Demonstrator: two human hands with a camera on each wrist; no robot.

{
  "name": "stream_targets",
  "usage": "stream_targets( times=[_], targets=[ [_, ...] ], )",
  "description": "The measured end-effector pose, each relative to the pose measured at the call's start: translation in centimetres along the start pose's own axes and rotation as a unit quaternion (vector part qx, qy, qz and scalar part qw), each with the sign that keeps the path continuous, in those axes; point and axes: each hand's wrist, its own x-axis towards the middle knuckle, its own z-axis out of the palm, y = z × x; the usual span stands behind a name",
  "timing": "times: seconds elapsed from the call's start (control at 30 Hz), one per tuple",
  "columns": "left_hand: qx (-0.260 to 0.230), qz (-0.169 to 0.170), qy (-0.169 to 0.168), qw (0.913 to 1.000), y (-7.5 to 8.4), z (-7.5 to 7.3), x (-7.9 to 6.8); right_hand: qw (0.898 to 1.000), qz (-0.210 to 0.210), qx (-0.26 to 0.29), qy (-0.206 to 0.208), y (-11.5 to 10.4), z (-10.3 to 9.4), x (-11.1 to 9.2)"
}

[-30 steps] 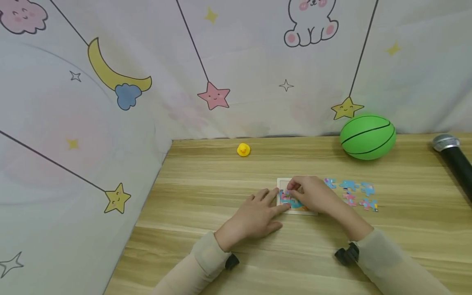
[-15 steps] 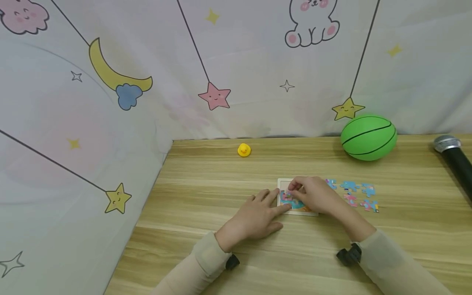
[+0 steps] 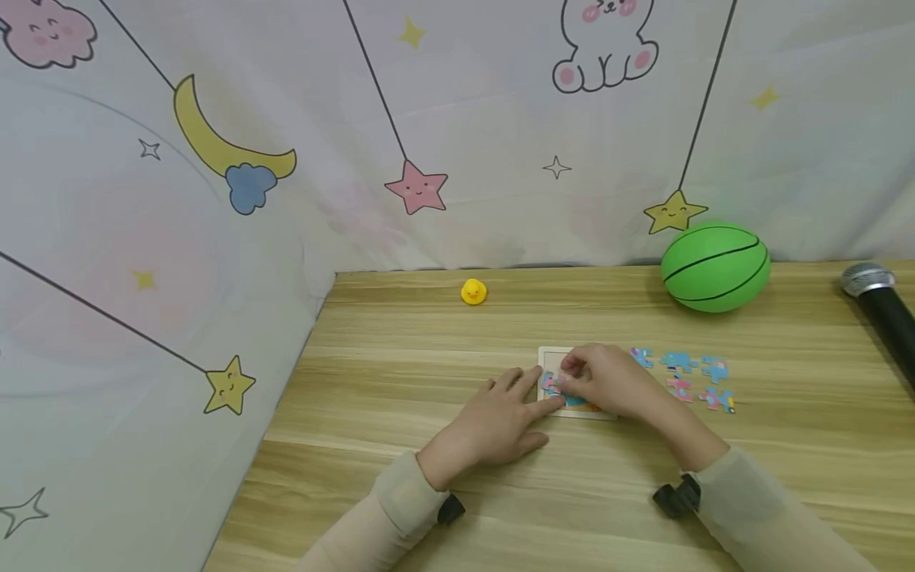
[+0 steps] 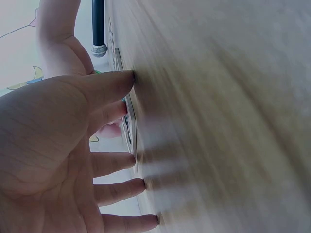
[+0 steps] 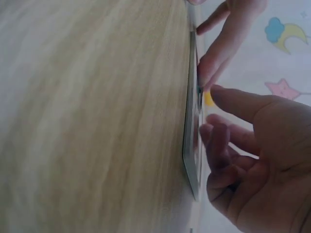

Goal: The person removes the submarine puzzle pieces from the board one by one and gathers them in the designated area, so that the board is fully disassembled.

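A small jigsaw board with a pale frame (image 3: 546, 359) lies on the wooden table, partly filled with colourful pieces and mostly hidden by my hands. My left hand (image 3: 493, 421) has its fingers spread; some fingertips rest on the board's left side, others touch the table, as the left wrist view shows. Over the board, my right hand (image 3: 608, 381) bends its thumb and index finger at a pink and blue puzzle piece (image 3: 550, 383), seemingly pinching its edge. The contact is largely hidden, and the right wrist view shows a gap between thumb and index finger.
Several loose puzzle pieces (image 3: 679, 362) lie just right of the board. Farther back are a yellow rubber duck (image 3: 473, 291) and a green ball (image 3: 716, 267) with black lines. A microphone (image 3: 886, 306) lies at the right edge. A printed cloth (image 3: 493, 119) hangs behind the table.
My right fingers have shifted slightly right and back, and the pink and blue piece at the board's left side shows more plainly. My left hand keeps its place.
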Motion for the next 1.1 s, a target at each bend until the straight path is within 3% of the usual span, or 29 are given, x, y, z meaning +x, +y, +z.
stream_targets(
  times=[0.43,1.1],
  targets=[
    [0.007,0.001,0.007,1.0000,0.03,0.07,-0.07,0.999,0.012,0.004,-0.036,-0.20,0.27,0.34],
    [-0.006,-0.003,0.005,1.0000,0.08,-0.11,-0.08,0.999,0.007,0.004,-0.032,-0.35,0.34,0.13]
  ],
)
